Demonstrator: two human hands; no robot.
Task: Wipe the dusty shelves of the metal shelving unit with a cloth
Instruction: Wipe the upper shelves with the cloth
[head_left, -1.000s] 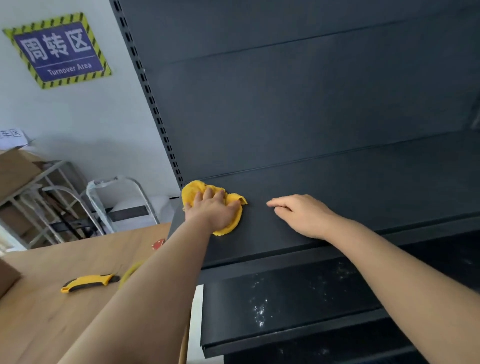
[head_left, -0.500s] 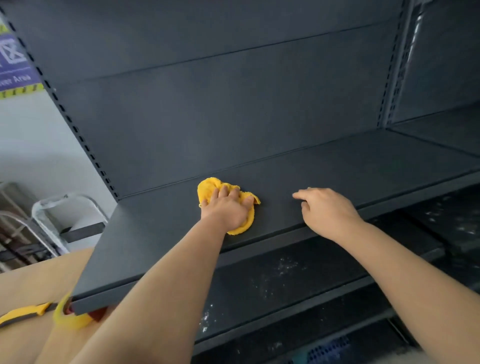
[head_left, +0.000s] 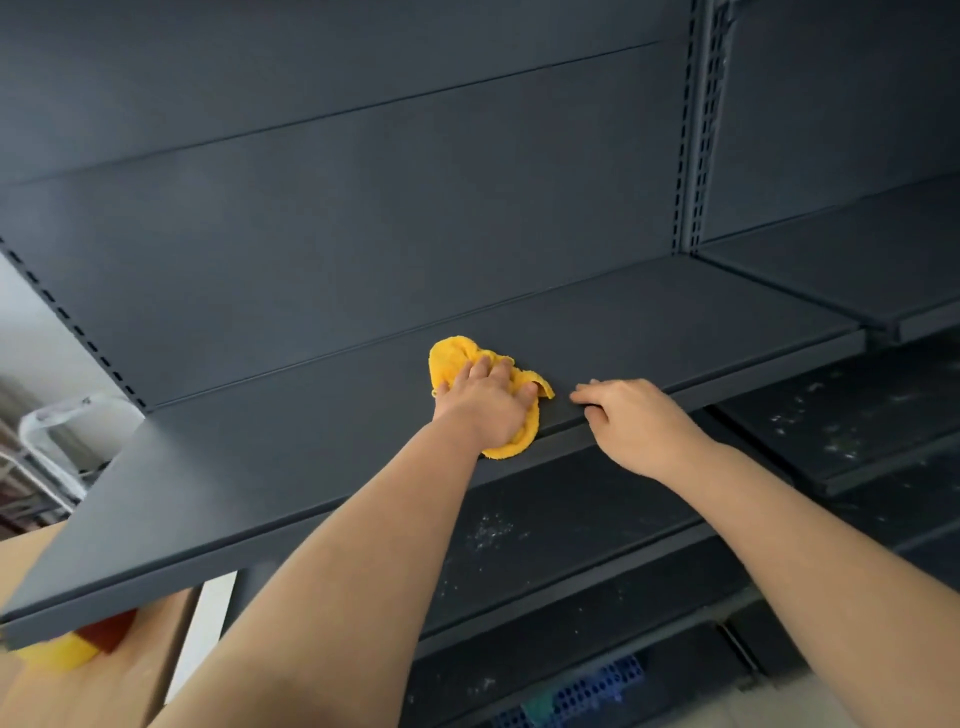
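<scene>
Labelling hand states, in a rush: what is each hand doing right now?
Left hand: open, pressing the yellow cloth flat on the shelf.
Right hand: fingers bent at the shelf's front edge; grip cannot be told.

Two bare hands are counted: left hand (head_left: 485, 410), right hand (head_left: 641, 426). One crumpled yellow terry cloth (head_left: 454, 358) is seen. Two slotted dark grey metal uprights are counted: left upright (head_left: 78, 332) at 9 o'clock, right upright (head_left: 696, 156) at 1 o'clock. Three dark grey metal shelves (head_left: 311, 452) are stacked in the near bay. One blue perforated plastic crate (head_left: 582, 691) is seen at 6 o'clock.

Bare forearms (head_left: 363, 545), left hand (head_left: 488, 410), right hand (head_left: 639, 426)
</scene>
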